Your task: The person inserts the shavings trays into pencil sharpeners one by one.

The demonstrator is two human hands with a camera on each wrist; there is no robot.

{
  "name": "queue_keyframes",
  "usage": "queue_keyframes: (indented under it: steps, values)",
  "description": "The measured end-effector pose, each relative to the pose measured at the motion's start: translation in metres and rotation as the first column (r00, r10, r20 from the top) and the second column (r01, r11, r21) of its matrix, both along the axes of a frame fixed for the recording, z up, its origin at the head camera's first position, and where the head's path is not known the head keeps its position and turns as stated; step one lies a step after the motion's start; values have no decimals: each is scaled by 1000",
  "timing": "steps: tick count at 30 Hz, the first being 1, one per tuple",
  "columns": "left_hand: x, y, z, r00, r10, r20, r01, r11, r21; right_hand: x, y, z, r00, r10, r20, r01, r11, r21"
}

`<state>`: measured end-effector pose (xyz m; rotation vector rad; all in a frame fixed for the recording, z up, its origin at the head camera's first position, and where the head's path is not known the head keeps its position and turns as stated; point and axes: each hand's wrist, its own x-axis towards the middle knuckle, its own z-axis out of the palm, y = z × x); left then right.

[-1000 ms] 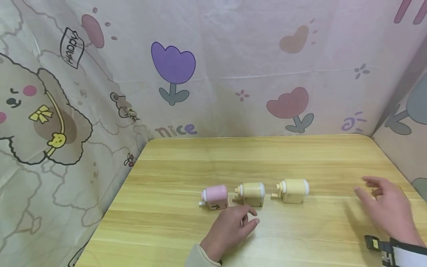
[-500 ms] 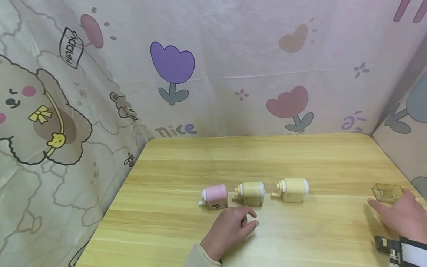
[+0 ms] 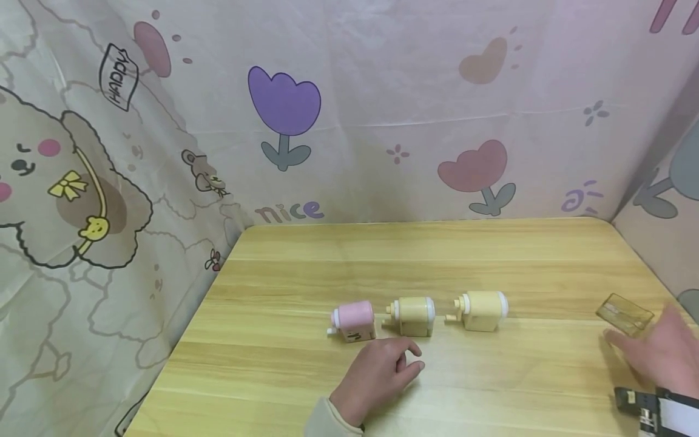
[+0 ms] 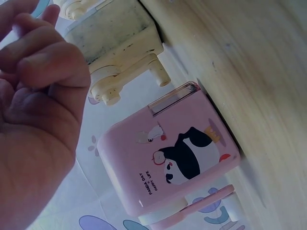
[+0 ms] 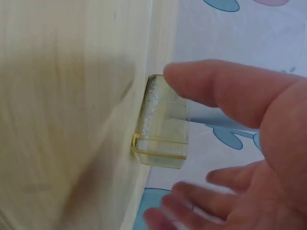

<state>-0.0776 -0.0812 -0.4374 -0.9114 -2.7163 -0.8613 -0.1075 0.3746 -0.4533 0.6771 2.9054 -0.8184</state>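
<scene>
My left hand [image 3: 377, 376] rests on the table, fingers loosely curled and holding nothing. Just beyond it stand a pink pencil sharpener [image 3: 355, 320] and a yellow pencil sharpener [image 3: 415, 317], both with side cranks. The left wrist view shows a panda print on the pink sharpener [image 4: 163, 153]. A second, paler yellow sharpener [image 3: 483, 311] stands to their right. At the far right is a clear yellowish shavings drawer [image 3: 625, 314], with my right hand [image 3: 663, 352] beside it. In the right wrist view the thumb overlaps the drawer's end [image 5: 165, 124], while the other fingers are spread apart from it.
The wooden table [image 3: 284, 364] carries the sharpeners in a row across its middle. A patterned cloth [image 3: 360, 121] hangs behind it and along both sides. A strapped device [image 3: 650, 403] sits on the right wrist. The drawer lies near the table's right edge.
My right hand has moved right and down, bringing the shavings drawer into sight. Over the last half second the drawer has turned and shifted slightly left. The left hand and the sharpeners have stayed put.
</scene>
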Motion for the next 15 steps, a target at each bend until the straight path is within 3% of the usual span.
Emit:
queue_keyframes:
  steps: [3, 8, 11, 15]
  values:
    - [0, 0, 0, 1000, -2, 0, 2, 1000, 0, 0, 1, -1, 999, 34, -40, -34, 999, -4]
    - [0, 0, 0, 1000, -3, 15, 3, 1000, -4, -1, -6, -1, 997, -31, -71, 27, 998, -51]
    - [0, 0, 0, 1000, -3, 17, 3, 1000, -3, -2, -8, -1, 997, -59, -56, 56, 997, -54]
    - [0, 0, -1, 1000, -1, 21, 1, 1000, -1, -3, -6, -4, 999, -33, -5, 33, 999, -17]
